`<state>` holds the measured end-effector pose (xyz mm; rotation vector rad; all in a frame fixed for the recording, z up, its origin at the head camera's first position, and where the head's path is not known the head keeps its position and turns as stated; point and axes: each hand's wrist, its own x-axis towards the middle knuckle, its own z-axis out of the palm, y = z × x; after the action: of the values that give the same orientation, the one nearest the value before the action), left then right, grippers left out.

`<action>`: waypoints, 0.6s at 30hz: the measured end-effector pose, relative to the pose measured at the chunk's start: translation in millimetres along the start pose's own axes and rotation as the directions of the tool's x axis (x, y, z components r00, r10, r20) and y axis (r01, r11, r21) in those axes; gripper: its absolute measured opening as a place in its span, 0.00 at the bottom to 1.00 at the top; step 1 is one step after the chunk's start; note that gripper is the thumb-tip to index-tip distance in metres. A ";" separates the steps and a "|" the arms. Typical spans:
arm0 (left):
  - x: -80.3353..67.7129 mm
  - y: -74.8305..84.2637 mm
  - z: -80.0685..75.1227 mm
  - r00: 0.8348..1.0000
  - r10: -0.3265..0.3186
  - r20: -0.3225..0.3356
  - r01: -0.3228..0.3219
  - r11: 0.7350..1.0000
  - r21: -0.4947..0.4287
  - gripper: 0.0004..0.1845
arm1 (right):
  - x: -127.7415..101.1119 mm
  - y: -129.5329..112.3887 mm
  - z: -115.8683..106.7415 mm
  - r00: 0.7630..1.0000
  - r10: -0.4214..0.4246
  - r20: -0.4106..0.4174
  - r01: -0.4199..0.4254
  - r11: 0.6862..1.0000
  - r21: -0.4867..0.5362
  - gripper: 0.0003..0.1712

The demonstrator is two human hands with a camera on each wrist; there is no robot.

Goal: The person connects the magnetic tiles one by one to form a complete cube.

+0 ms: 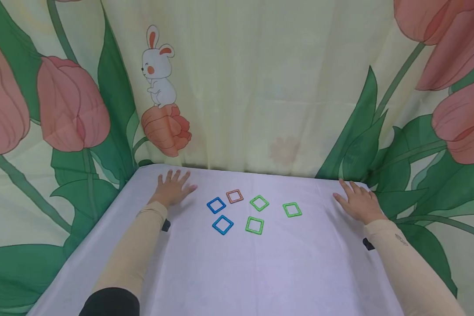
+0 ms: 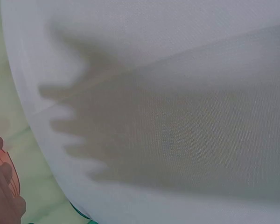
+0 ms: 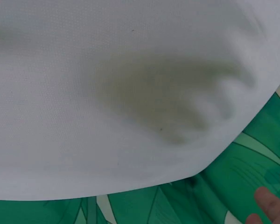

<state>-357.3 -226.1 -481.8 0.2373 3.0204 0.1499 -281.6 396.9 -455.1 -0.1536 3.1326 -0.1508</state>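
Squares (image 1: 254, 225) between hands, apart from flat, spread fingers (image 1: 176, 177); nothing held.

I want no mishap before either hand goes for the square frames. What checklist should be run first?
1. Left hand holds nothing, flat on the white tablecloth: ok.
2. Right hand holds nothing, flat: ok.
3. Six flat square frames lie apart, none stacked: ok.
4. Orange square frame touching the nearest blue square frame: cannot tell.
5. Frames visible in wrist views: not ok.
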 end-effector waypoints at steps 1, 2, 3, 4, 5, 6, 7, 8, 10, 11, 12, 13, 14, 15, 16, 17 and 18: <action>0.9 0.5 -0.4 1.000 0.001 0.001 -0.001 1.000 0.000 0.50 | -0.3 0.8 -1.6 1.000 0.001 0.000 -0.001 1.000 -0.001 0.46; 1.9 1.2 -0.7 1.000 0.002 0.002 -0.002 1.000 0.002 0.50 | -0.7 1.7 -3.1 1.000 0.001 -0.001 -0.001 1.000 -0.002 0.46; 2.9 2.4 -1.4 1.000 0.003 0.002 -0.003 1.000 0.002 0.50 | -1.0 2.5 -4.8 1.000 0.001 -0.004 -0.001 1.000 -0.004 0.46; 2.5 2.4 -1.8 1.000 0.002 0.003 -0.002 1.000 0.001 0.50 | -0.8 2.6 -4.6 1.000 0.000 -0.002 0.000 1.000 -0.003 0.46; 2.7 2.7 -2.2 1.000 0.003 0.005 -0.003 1.000 -0.003 0.49 | -0.7 2.4 -4.8 1.000 -0.001 -0.004 0.001 1.000 -0.001 0.46; 2.7 3.3 -2.4 1.000 0.005 0.004 -0.005 1.000 -0.008 0.49 | -0.1 2.1 -4.8 1.000 -0.005 -0.006 0.005 1.000 0.000 0.46; 3.0 4.4 -2.8 1.000 0.007 0.002 -0.007 1.000 -0.011 0.48 | 0.6 1.4 -4.9 1.000 -0.011 -0.008 0.011 1.000 0.001 0.46; 2.8 5.6 -3.1 1.000 0.011 -0.002 -0.011 1.000 -0.014 0.48 | 1.8 -0.1 -4.8 1.000 -0.018 -0.014 0.018 1.000 -0.002 0.45; 2.6 8.9 -3.8 1.000 0.023 -0.012 -0.023 1.000 -0.020 0.48 | 5.1 -4.7 -4.6 0.999 -0.038 -0.029 0.038 0.999 -0.010 0.45; 2.5 10.6 -3.7 0.999 0.031 -0.016 -0.032 0.999 -0.019 0.48 | 6.9 -8.1 -4.2 0.998 -0.048 -0.034 0.047 0.999 -0.017 0.45; 2.4 12.4 -3.4 0.999 0.039 -0.016 -0.039 0.999 -0.014 0.48 | 8.8 -12.3 -3.6 0.997 -0.058 -0.041 0.057 0.998 -0.024 0.44; 2.1 15.0 -3.3 0.999 0.050 -0.013 -0.050 0.999 -0.012 0.48 | 10.7 -18.0 -2.5 0.996 -0.072 -0.047 0.070 0.997 -0.032 0.44; 1.5 17.9 -3.6 0.998 0.062 -0.006 -0.062 0.998 -0.012 0.48 | 12.7 -24.4 -0.9 0.995 -0.084 -0.053 0.082 0.996 -0.038 0.43; 0.7 21.8 -4.3 0.997 0.077 -0.001 -0.077 0.997 -0.018 0.47 | 14.6 -31.3 0.8 0.993 -0.100 -0.063 0.098 0.994 -0.042 0.42; 0.0 25.4 -4.7 0.995 0.095 0.002 -0.095 0.995 -0.019 0.46 | 16.4 -39.2 2.7 0.991 -0.115 -0.071 0.112 0.993 -0.045 0.41; -0.7 29.5 -5.5 0.993 0.115 0.008 -0.115 0.993 -0.018 0.45 | 17.9 -47.7 5.0 0.989 -0.130 -0.077 0.127 0.991 -0.046 0.40; -1.1 34.1 -6.3 0.990 0.138 0.012 -0.138 0.990 -0.014 0.44 | 19.2 -57.0 7.4 0.985 -0.150 -0.088 0.146 0.988 -0.045 0.39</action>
<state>-351.9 -193.3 -471.8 0.4446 2.9881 0.1786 -295.1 337.8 -456.9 -0.3913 3.2144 -0.1011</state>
